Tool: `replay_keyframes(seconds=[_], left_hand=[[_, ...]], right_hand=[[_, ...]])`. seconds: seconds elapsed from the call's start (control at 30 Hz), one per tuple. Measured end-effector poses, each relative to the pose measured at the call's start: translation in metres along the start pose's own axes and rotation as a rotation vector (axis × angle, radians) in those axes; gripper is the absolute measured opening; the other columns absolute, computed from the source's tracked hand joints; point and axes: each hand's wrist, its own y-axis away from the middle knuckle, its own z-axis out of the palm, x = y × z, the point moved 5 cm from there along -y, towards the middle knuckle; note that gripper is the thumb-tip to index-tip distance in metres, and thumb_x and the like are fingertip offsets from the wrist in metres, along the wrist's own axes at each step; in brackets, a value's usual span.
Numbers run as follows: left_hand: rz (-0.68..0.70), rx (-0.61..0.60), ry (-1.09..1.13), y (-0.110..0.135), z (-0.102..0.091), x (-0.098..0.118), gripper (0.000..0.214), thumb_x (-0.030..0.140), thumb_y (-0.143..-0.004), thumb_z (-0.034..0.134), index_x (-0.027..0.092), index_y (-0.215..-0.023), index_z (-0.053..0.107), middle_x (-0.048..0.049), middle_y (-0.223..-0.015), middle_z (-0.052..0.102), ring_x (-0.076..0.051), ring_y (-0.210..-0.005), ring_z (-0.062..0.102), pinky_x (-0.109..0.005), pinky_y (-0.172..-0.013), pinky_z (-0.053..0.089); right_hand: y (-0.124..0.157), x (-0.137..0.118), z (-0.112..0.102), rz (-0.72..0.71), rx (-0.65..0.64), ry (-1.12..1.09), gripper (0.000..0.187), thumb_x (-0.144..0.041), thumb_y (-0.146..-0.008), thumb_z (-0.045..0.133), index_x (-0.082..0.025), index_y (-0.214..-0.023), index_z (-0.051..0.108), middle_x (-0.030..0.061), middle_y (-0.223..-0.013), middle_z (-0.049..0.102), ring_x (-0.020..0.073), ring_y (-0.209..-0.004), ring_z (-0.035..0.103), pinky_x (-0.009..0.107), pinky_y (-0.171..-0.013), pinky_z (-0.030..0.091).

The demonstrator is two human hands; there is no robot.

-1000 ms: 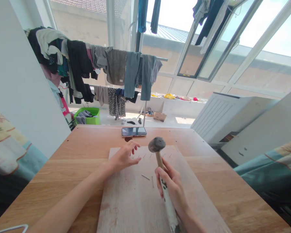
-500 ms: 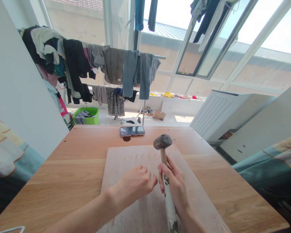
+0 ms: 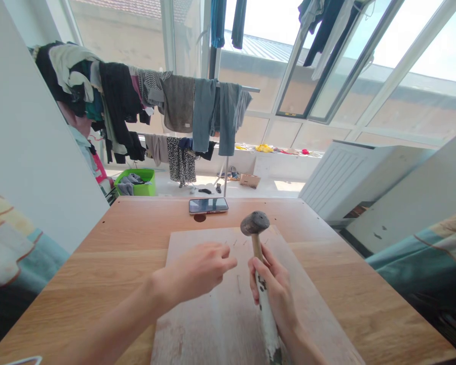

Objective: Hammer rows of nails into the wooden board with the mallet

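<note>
My right hand (image 3: 271, 279) is wrapped round the handle of a hammer (image 3: 255, 223). The hammer stands head up, with a dark rounded head and a worn, white-painted handle. My left hand (image 3: 201, 266) hovers over the left half of a pale wooden board (image 3: 197, 329), fingers curled in and knuckles up; whatever they may hold is hidden. A thin nail (image 3: 238, 284) shows on the board between my two hands. Toward the board's far edge there is a row of small nails (image 3: 234, 243), partly covered by my left hand and the hammer.
Beneath the board is a wooden table (image 3: 110, 274). A phone (image 3: 208, 205) lies near its far edge, beside a dark round hole (image 3: 199, 218). Beyond stand a laundry rack with hanging clothes (image 3: 178, 104) and a green basket (image 3: 146, 185). A white cabinet (image 3: 334, 177) is at the right.
My left hand has moved left and slightly away from me, uncovering the thin nail on the board. My right hand and the hammer have hardly moved.
</note>
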Motion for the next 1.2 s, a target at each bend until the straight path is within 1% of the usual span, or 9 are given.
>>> replay_keyframes(seconds=[0.17, 0.27, 0.33, 0.43, 0.53, 0.73, 0.93, 1.07, 1.2], left_hand=[[-0.212, 0.155, 0.372, 0.008, 0.0, -0.056, 0.023, 0.007, -0.084, 0.056, 0.021, -0.097, 0.069, -0.001, -0.09, 0.07, -0.015, -0.077, 0.064, -0.025, -0.071, 0.047], [-0.313, 0.248, 0.573, 0.011, 0.018, -0.083, 0.017, 0.014, -0.084, 0.058, 0.019, -0.094, 0.072, -0.0001, -0.081, 0.071, -0.014, -0.072, 0.063, -0.025, -0.07, 0.048], [-0.374, 0.289, 0.665, 0.012, 0.033, -0.093, 0.016, 0.017, -0.083, 0.059, 0.019, -0.092, 0.072, -0.0003, -0.081, 0.072, -0.013, -0.072, 0.063, -0.024, -0.069, 0.049], [-0.429, 0.314, 0.74, 0.013, 0.052, -0.097, 0.016, 0.019, -0.083, 0.061, 0.018, -0.093, 0.072, -0.0005, -0.083, 0.074, -0.012, -0.07, 0.06, -0.023, -0.067, 0.048], [-0.432, 0.316, 0.76, 0.013, 0.059, -0.095, 0.014, 0.022, -0.083, 0.062, 0.018, -0.093, 0.072, 0.0001, -0.083, 0.073, -0.011, -0.067, 0.057, -0.022, -0.066, 0.046], [-0.457, 0.354, 0.74, 0.019, 0.053, -0.094, 0.013, 0.026, -0.083, 0.061, 0.017, -0.087, 0.07, 0.0014, -0.073, 0.069, -0.01, -0.062, 0.051, -0.022, -0.063, 0.044], [-0.467, 0.345, 0.742, 0.02, 0.054, -0.095, 0.013, 0.027, -0.083, 0.062, 0.018, -0.087, 0.07, 0.0011, -0.074, 0.071, -0.01, -0.061, 0.05, -0.022, -0.062, 0.043], [-0.473, 0.366, 0.729, 0.018, 0.053, -0.095, 0.014, 0.029, -0.083, 0.062, 0.018, -0.085, 0.069, 0.0014, -0.072, 0.069, -0.01, -0.061, 0.051, -0.022, -0.061, 0.043], [-0.49, 0.365, 0.737, 0.019, 0.051, -0.097, 0.014, 0.03, -0.083, 0.063, 0.018, -0.086, 0.069, 0.0014, -0.071, 0.068, -0.011, -0.061, 0.051, -0.022, -0.06, 0.042]], right_hand=[[0.0, 0.001, 0.0, 0.015, 0.006, 0.018, 0.048, -0.047, -0.087, 0.068, -0.019, -0.125, 0.061, -0.0074, -0.066, 0.056, 0.004, -0.033, 0.041, 0.015, -0.028, 0.036], [0.001, 0.002, 0.001, 0.015, 0.004, 0.017, 0.05, -0.047, -0.087, 0.068, -0.017, -0.126, 0.06, -0.0075, -0.065, 0.055, 0.0047, -0.034, 0.042, 0.015, -0.028, 0.036], [0.001, 0.003, 0.001, 0.014, 0.004, 0.015, 0.049, -0.046, -0.088, 0.067, -0.017, -0.127, 0.059, -0.0074, -0.065, 0.055, 0.0045, -0.034, 0.042, 0.015, -0.029, 0.036], [0.001, 0.004, 0.001, 0.014, 0.001, 0.015, 0.049, -0.046, -0.088, 0.067, -0.016, -0.127, 0.059, -0.0077, -0.064, 0.055, 0.0042, -0.034, 0.041, 0.015, -0.029, 0.037], [0.001, 0.003, 0.001, 0.016, 0.008, 0.017, 0.053, -0.047, -0.086, 0.068, -0.016, -0.129, 0.059, -0.0082, -0.064, 0.054, 0.0045, -0.033, 0.041, 0.016, -0.028, 0.037], [0.001, 0.002, 0.002, 0.021, 0.01, 0.022, 0.05, -0.047, -0.086, 0.07, -0.019, -0.127, 0.062, -0.0076, -0.066, 0.055, 0.0054, -0.034, 0.043, 0.017, -0.028, 0.037], [0.0, 0.007, 0.005, 0.015, -0.071, -0.006, 0.04, -0.045, -0.09, 0.066, -0.018, -0.119, 0.065, -0.0065, -0.068, 0.056, 0.0036, -0.032, 0.04, 0.016, -0.028, 0.037], [0.0, 0.006, 0.008, 0.011, -0.103, -0.021, 0.042, -0.045, -0.089, 0.067, -0.018, -0.122, 0.064, -0.007, -0.068, 0.055, 0.0039, -0.031, 0.041, 0.017, -0.028, 0.038], [0.0, -0.003, 0.012, 0.085, -0.132, -0.015, 0.045, -0.044, -0.088, 0.067, -0.017, -0.124, 0.062, -0.0084, -0.062, 0.054, 0.0038, -0.03, 0.038, 0.016, -0.028, 0.036]])
